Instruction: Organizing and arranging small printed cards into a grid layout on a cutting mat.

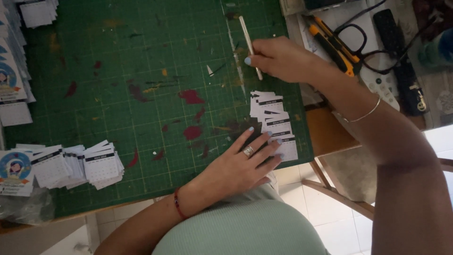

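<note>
My left hand (245,163) lies flat with fingers spread on the near end of a fanned row of small white calendar cards (272,118) on the green cutting mat (141,71). It wears a ring and a red wrist cord. My right hand (278,59) hovers just beyond the cards, fingers closed on a thin pale stick (247,33) that points away from me. A thin bangle sits on that forearm.
More stacks of small calendar cards (80,165) lie at the mat's near left, with illustrated round-motif cards (14,172) beside them and further piles along the left edge (12,80). An orange utility knife (332,45), black scissors (363,42) and a remote control (401,56) rest right of the mat.
</note>
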